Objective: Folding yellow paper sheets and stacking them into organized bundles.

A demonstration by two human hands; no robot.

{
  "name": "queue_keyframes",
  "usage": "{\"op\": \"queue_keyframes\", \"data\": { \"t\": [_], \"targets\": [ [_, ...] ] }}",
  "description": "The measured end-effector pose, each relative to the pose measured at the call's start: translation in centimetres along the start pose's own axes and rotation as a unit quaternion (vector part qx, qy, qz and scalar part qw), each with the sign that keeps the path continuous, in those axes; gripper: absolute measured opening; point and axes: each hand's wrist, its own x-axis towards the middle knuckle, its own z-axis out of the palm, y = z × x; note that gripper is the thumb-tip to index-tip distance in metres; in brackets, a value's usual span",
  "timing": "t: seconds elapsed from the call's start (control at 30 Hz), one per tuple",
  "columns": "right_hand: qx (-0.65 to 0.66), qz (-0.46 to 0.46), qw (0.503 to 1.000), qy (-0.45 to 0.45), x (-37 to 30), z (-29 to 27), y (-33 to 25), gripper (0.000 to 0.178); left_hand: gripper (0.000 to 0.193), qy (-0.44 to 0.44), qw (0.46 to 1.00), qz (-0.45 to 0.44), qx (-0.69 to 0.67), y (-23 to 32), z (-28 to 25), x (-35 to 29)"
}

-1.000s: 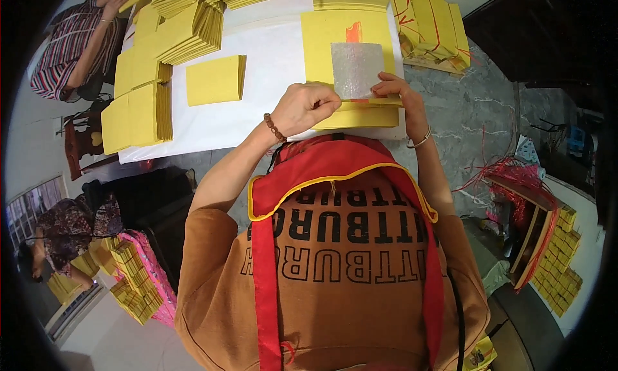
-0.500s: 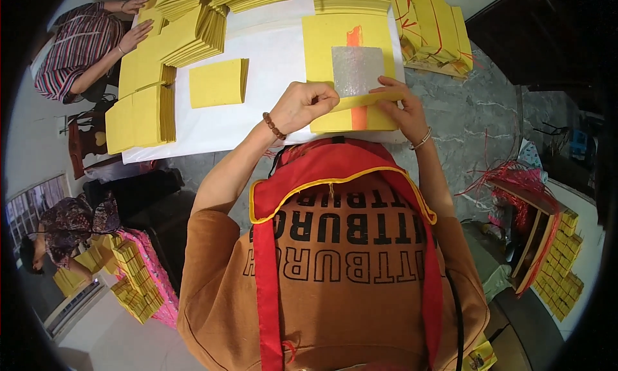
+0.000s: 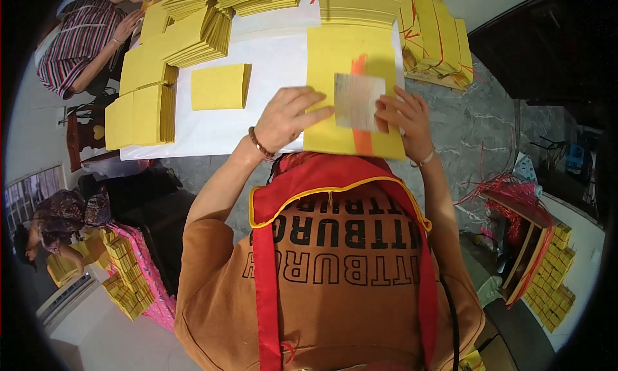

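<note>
Workshop with yellow paper stacks [image 3: 196, 39]

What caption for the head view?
Left hand and right hand at yellow paper with silvery square over orange stripe.

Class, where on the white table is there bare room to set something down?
The white table shows between the small yellow stack and the large yellow sheet, and along the near edge, from the left-edge stacks to the left hand. Crowded: the far-left corner, packed with paper stacks, and the right, where the sheet, silver square and right hand are.
</note>
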Motion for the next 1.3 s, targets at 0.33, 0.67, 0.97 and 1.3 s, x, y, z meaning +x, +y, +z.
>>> {"op": "queue_keyframes", "data": {
  "t": [0.33, 0.67, 0.97, 1.3],
  "targets": [
    [0.136, 0.267, 0.952, -0.063, -0.8, 0.8, -0.5, 0.019, 0.018, -0.001, 0.944, -0.277, -0.178, 1.7, 1.1, 0.0],
    [0.338, 0.396, 0.849, 0.09, 2.0, 2.1, -1.2, 0.037, 0.026, 0.012, 0.783, -0.495, -0.376, -1.2, 3.4, 1.3],
    [0.207, 0.353, 0.909, 0.081, 1.6, 3.0, -0.6, 0.038, 0.029, -0.035, 0.858, -0.475, -0.192, -1.2, 3.1, 2.0],
    [0.253, 0.429, 0.865, 0.062, 2.3, 3.3, -0.4, 0.037, 0.022, 0.033, 0.755, -0.543, -0.365, -1.7, 3.8, 2.1]
  ]
}}
